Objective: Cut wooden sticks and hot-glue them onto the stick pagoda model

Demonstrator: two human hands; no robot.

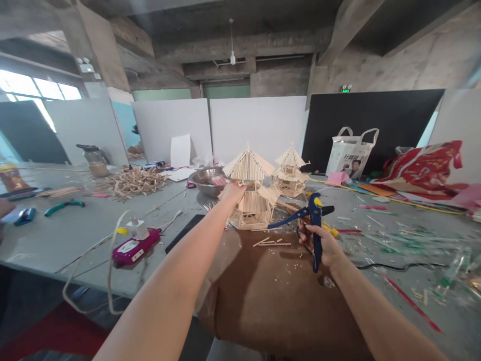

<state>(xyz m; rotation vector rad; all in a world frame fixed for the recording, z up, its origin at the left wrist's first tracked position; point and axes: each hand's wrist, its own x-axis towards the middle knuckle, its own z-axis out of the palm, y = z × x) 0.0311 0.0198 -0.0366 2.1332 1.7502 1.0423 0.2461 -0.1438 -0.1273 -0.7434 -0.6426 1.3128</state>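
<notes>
A tiered pavilion model of thin wooden sticks (252,203) stands at the middle of the table. My left hand (233,193) reaches to its left side, just under the upper roof; its fingertips are hidden by the model or too small to make out. My right hand (325,243) is wrapped round a blue cutter tool (316,225), which is held upright with its jaws at the top. Several loose sticks (272,242) and tiny offcuts lie on the brown mat (259,296) between my arms. Behind, to the right, is a second stick pavilion (290,175).
A metal bowl (206,183) and a stick pile (137,181) stand behind on the left. Nearer are a purple power strip (136,247) with a white cable and a black flat object (184,233). Plastic scraps, a black cord (406,265) and a white bag (351,155) are on the right.
</notes>
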